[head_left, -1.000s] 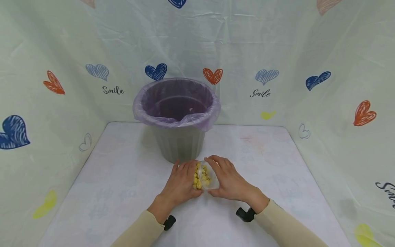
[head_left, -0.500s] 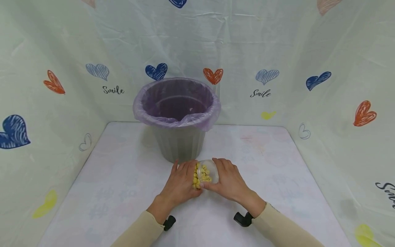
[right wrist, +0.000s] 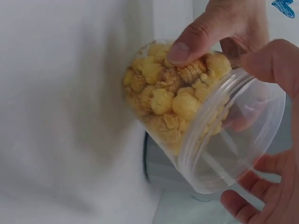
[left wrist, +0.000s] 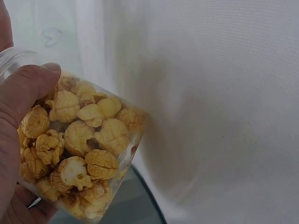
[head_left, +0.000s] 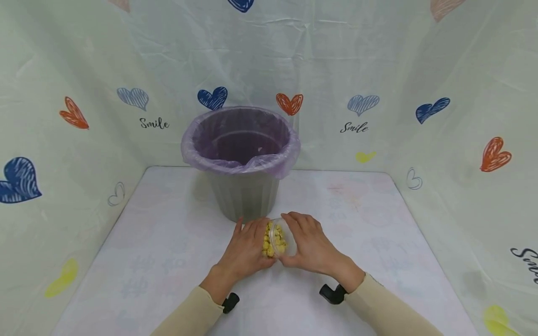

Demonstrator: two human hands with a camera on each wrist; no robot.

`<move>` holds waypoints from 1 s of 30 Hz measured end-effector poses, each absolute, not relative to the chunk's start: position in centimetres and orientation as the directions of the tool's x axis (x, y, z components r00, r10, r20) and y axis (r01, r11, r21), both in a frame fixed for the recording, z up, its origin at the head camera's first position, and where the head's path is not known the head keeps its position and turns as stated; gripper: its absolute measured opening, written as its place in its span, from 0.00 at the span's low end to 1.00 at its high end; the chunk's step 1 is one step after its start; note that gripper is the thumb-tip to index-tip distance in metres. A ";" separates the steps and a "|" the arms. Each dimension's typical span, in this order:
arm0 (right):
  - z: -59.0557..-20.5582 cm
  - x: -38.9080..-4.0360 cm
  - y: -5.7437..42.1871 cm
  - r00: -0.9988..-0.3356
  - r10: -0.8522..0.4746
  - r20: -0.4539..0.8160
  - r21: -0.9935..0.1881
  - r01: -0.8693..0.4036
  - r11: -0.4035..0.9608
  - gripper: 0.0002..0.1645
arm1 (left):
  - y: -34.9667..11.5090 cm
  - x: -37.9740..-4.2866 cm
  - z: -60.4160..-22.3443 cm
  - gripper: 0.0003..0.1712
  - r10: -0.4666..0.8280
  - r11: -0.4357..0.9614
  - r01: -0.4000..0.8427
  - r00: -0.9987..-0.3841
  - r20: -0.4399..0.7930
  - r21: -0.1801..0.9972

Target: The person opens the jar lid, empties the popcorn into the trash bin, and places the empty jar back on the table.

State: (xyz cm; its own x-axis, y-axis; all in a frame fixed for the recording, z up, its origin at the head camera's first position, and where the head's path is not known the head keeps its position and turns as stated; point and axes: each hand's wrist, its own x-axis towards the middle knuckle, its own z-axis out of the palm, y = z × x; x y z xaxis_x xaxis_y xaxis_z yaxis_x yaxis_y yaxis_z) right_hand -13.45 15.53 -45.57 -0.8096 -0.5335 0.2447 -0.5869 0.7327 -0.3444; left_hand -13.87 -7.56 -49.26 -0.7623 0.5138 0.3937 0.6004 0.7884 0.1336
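Observation:
A clear plastic jar of yellow caramel popcorn lies tilted between my hands, close in front of the bin. My left hand grips the jar body, its thumb lying across the side in both wrist views. Around the clear lid at the jar's right end, my right hand spreads its curled fingers and thumb. In the right wrist view the thumb rests at the lid's upper edge, and several fingers curve round the lower side. My left palm hides part of the jar in the head view.
A grey bin with a purple bag liner over its rim stands just beyond my hands. The white tabletop extends on both sides. A curtain printed with hearts hangs behind and beside it.
My right hand turned toward me round the lid, its thumb reaching over the jar, then turned back to nearly its earlier position. The left hand and jar stayed in place.

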 end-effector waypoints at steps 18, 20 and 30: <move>-45.8 -13.5 15.6 -0.808 -0.526 0.265 -0.294 -0.588 0.754 0.66 | -7.8 -14.0 -49.2 0.62 0.494 0.789 0.579 -0.796 0.349 0.206; -45.8 -13.5 15.4 -0.835 -0.492 0.246 -0.316 -0.549 0.774 0.67 | -7.8 -14.0 -49.3 0.62 0.492 0.788 0.578 -0.798 0.348 0.211; -45.5 -13.7 15.2 -0.853 -0.476 0.213 -0.368 -0.521 0.770 0.61 | -7.8 -14.0 -49.1 0.61 0.493 0.784 0.588 -0.784 0.378 0.197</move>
State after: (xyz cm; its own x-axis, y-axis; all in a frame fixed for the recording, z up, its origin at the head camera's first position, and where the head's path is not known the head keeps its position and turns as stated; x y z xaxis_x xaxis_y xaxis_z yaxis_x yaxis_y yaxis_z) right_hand -13.66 15.23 -45.54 -0.8535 -0.4757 0.2127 -0.5210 0.7703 -0.3677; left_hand -13.97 -7.81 -49.14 -0.7839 0.4926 0.3780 0.5880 0.7845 0.1971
